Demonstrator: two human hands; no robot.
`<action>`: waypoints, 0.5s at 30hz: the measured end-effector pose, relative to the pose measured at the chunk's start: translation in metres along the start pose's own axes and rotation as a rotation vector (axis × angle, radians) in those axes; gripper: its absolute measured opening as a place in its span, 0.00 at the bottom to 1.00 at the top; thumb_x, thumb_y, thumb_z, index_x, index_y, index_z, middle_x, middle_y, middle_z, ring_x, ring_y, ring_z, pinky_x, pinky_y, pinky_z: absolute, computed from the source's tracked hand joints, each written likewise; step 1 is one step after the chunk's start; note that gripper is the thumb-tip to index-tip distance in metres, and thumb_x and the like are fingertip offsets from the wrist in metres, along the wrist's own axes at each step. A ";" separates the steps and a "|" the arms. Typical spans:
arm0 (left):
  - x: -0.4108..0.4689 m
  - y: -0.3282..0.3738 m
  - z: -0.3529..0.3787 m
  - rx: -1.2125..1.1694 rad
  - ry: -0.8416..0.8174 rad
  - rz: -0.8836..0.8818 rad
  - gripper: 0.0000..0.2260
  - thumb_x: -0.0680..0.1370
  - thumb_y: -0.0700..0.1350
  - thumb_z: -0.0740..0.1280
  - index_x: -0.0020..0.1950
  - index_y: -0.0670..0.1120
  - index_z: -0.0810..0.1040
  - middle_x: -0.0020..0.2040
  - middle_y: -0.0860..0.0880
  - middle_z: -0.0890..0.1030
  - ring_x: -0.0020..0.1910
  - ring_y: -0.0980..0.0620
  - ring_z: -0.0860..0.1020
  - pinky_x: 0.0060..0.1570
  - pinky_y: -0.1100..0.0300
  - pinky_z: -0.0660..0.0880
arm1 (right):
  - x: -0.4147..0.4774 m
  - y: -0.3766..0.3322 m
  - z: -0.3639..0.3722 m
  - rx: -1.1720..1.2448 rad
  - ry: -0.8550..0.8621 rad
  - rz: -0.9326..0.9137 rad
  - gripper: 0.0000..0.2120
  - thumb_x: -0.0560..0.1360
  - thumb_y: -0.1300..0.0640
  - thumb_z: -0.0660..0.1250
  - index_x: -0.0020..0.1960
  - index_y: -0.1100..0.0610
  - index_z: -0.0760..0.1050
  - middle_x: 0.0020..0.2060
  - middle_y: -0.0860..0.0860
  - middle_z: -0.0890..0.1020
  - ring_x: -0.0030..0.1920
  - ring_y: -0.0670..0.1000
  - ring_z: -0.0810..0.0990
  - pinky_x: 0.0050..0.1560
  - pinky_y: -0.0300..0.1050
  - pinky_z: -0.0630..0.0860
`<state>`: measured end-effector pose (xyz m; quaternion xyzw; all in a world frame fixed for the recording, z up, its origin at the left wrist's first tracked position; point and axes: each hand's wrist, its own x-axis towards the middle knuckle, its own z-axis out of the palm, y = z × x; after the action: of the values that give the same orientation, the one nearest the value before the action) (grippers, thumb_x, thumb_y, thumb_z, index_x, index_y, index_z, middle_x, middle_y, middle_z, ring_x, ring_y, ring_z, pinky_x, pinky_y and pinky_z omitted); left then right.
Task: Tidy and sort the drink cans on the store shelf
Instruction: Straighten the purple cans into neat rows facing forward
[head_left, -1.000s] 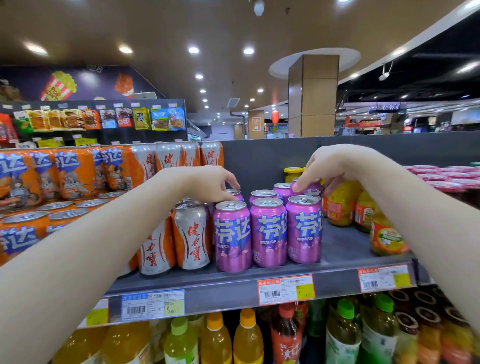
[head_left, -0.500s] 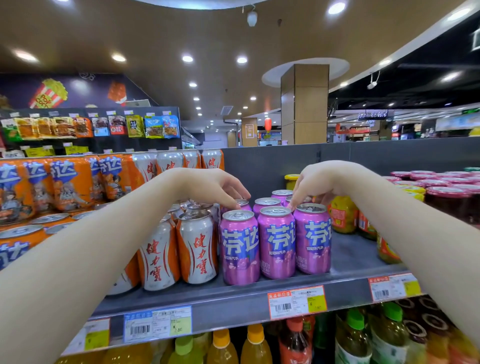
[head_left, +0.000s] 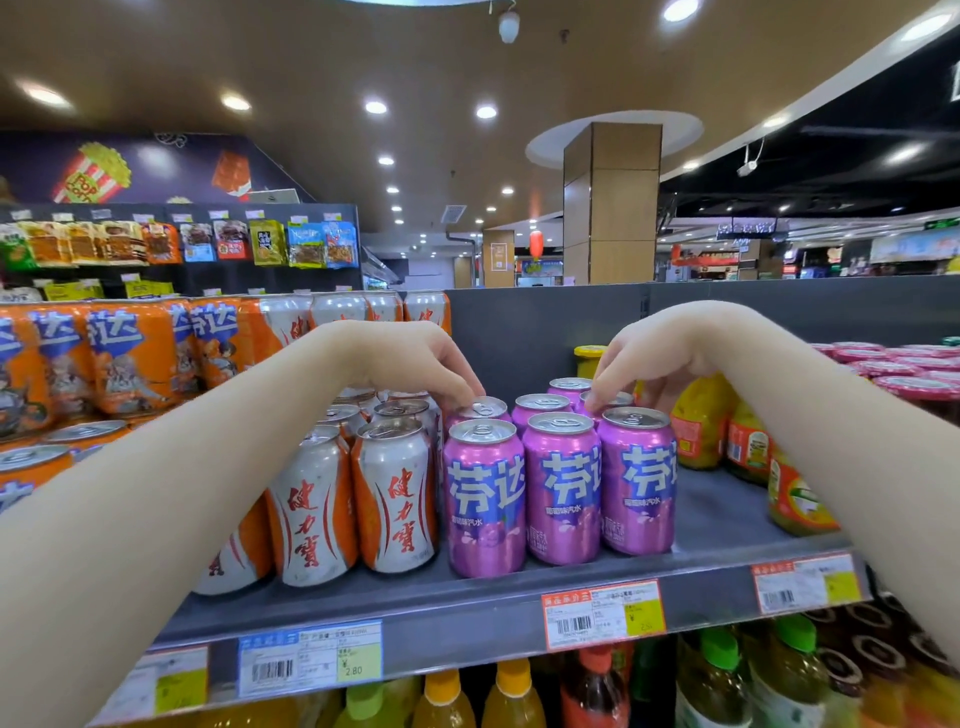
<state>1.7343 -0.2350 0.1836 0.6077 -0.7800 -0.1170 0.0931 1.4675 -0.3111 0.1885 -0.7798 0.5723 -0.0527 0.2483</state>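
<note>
Already the front purple cans (head_left: 561, 488) stand in a neat row on the shelf (head_left: 467, 618). The left hand (head_left: 415, 364) and right hand (head_left: 644, 353) pinch second-row can tops; back rows seem left to straighten.

My left hand (head_left: 410, 364) covers the rear white cans (head_left: 400, 410); behind the front purple cans (head_left: 561, 488), my right fingers (head_left: 602, 389) hide whatever they touch.
</note>
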 end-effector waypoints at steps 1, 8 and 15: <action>0.000 -0.002 -0.001 0.002 0.011 -0.005 0.09 0.80 0.51 0.69 0.57 0.54 0.86 0.54 0.58 0.86 0.53 0.59 0.84 0.63 0.54 0.77 | 0.001 -0.002 -0.002 -0.008 0.014 0.007 0.24 0.73 0.46 0.77 0.64 0.57 0.78 0.56 0.58 0.84 0.50 0.58 0.88 0.43 0.49 0.85; -0.002 0.000 0.013 0.029 0.041 -0.052 0.26 0.73 0.72 0.66 0.63 0.59 0.82 0.59 0.61 0.82 0.59 0.60 0.79 0.64 0.55 0.75 | 0.028 -0.023 0.005 -0.118 0.137 -0.009 0.24 0.72 0.41 0.77 0.57 0.55 0.75 0.56 0.58 0.84 0.50 0.58 0.86 0.53 0.54 0.84; -0.004 0.015 0.014 0.097 0.040 -0.047 0.23 0.75 0.69 0.67 0.63 0.57 0.82 0.55 0.61 0.82 0.55 0.59 0.80 0.56 0.61 0.76 | 0.046 -0.031 0.018 -0.195 0.176 -0.013 0.19 0.71 0.47 0.78 0.55 0.59 0.82 0.48 0.54 0.86 0.46 0.56 0.87 0.51 0.54 0.85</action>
<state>1.7175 -0.2265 0.1742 0.6320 -0.7681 -0.0691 0.0762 1.5165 -0.3403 0.1774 -0.7964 0.5890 -0.0665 0.1197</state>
